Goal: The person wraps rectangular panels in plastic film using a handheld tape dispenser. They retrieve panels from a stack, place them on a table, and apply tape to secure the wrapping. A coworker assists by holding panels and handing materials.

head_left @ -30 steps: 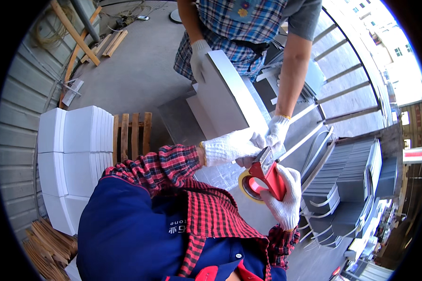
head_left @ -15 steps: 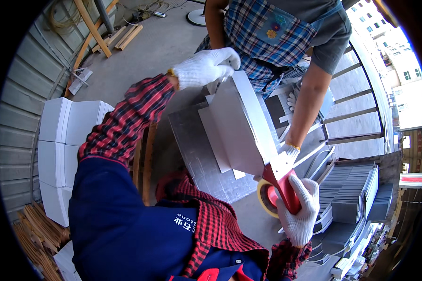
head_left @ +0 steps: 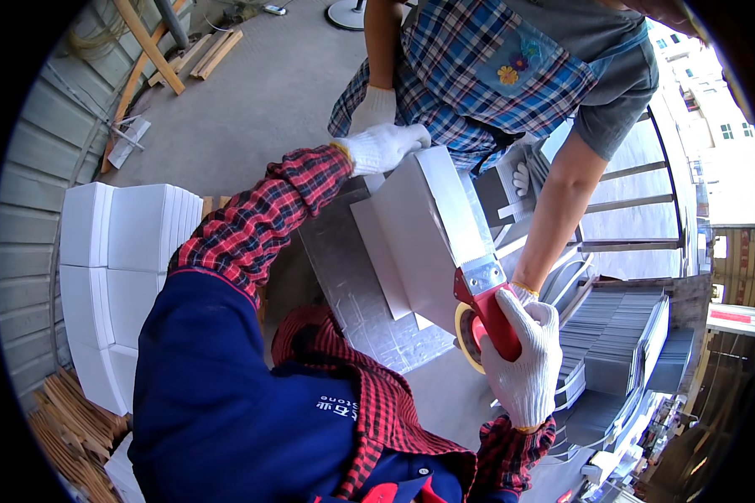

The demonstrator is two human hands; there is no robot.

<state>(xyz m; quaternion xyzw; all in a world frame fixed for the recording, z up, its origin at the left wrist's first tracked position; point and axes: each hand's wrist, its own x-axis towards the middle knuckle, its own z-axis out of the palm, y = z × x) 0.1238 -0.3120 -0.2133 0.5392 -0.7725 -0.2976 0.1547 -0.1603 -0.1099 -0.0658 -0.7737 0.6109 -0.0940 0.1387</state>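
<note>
My left hand (head_left: 387,148), in a white knitted glove, lies at the far end of a long white block-like stack (head_left: 407,230), fingers stretched over its top edge. Its fingertips are partly hidden. In my gloved right hand (head_left: 524,360) is a red tape dispenser (head_left: 497,323) with a metal head and a roll of tape (head_left: 468,335). The dispenser's head meets the stack's near end. The stack rests on a grey metal-topped table (head_left: 361,310), beside a thin white sheet (head_left: 377,251).
Opposite me stands a co-worker in a plaid apron (head_left: 470,75), one gloved hand (head_left: 376,109) near my left hand, the other (head_left: 524,293) behind the dispenser. White stacks (head_left: 134,268) stand at left, grey slabs (head_left: 612,344) at right. Wood strips (head_left: 75,419) lie lower left.
My left hand has come down and right onto the stack's far end, its fingers flatter. My right hand and the dispenser have shifted slightly left. The co-worker's hand on the left now shows beside mine.
</note>
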